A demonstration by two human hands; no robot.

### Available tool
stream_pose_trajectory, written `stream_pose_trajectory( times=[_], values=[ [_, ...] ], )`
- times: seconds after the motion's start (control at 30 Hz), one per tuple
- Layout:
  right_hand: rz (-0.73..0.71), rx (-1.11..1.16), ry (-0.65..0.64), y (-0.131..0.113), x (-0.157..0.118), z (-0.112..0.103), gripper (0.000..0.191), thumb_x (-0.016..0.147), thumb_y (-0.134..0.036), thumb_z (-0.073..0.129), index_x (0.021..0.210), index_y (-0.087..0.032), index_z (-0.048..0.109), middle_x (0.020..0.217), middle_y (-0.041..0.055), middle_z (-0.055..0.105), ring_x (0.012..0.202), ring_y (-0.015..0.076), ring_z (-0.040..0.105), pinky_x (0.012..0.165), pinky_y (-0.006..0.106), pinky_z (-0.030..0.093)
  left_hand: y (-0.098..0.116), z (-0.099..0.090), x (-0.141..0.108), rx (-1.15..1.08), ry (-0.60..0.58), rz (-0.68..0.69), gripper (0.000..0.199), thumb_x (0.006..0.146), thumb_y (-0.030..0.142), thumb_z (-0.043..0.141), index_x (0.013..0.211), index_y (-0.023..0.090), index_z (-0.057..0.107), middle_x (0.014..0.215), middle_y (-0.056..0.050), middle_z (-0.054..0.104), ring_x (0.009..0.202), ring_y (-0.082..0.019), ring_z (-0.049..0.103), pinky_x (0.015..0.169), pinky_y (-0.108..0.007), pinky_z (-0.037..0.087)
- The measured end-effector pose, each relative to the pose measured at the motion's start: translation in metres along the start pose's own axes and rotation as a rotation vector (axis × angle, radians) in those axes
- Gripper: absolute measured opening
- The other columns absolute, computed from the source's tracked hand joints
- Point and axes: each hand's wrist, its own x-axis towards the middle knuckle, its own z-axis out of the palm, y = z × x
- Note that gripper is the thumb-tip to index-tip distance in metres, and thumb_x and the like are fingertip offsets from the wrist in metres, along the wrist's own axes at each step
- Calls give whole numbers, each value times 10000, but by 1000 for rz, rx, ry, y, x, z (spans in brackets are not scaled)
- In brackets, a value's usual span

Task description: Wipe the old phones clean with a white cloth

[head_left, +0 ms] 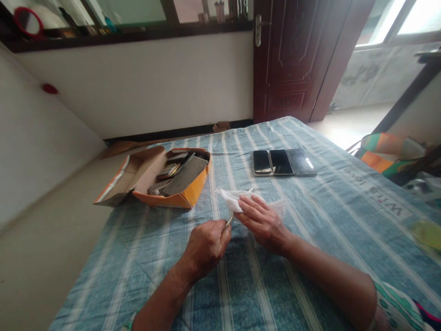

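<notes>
My left hand [208,243] is closed around a slim, flat-looking item with a pale, shiny edge [229,221]; only that edge shows between my hands, so its kind is hidden. My right hand [262,219] grips a crumpled white tissue [231,198], fingers pressed together over it. The tissue spreads out past the fingertips and covers whatever lies beneath. Both hands are close together above the striped blue cloth [237,294].
An orange cardboard box [198,186] with its lid folded back holds several old phones [188,174]. To the right lie three dark devices side by side: a small phone [262,162], another phone [281,162] and a larger one [302,162]. Beyond stands a brown door [292,59].
</notes>
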Motion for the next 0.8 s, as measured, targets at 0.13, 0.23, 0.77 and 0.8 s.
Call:
stream_pose_trajectory(
  times=[0.13,0.23,0.77,0.8],
  values=[
    [97,-31,20,13,-3,4,370,924,-49,398,1218,-129,607,1284,149,600,1324,243,426,1076,465,395,1,-1,0,-10,-28,-47,339,943,282,322,700,180,536,610,-42,606,577,-166,585,575,-271,399],
    [172,-28,61,23,-7,9,401,916,-30,369,1223,-129,607,1285,160,597,1316,247,436,1063,476,412,2,-1,0,-30,-52,-82,337,938,285,317,705,181,537,624,-46,611,597,-176,595,589,-276,410],
    [207,52,137,21,-11,18,428,879,-7,398,1240,-124,597,1280,173,596,1286,244,474,1037,436,457,-8,-1,0,-51,164,-155,318,938,261,325,932,158,626,777,-67,697,702,-175,669,655,-254,492],
    [230,46,123,22,-12,19,442,876,-4,390,1248,-132,592,1282,165,596,1281,239,480,1034,429,461,-8,-1,0,-50,163,-156,320,940,264,325,931,158,627,781,-69,700,711,-179,674,662,-257,497]
  ],
)
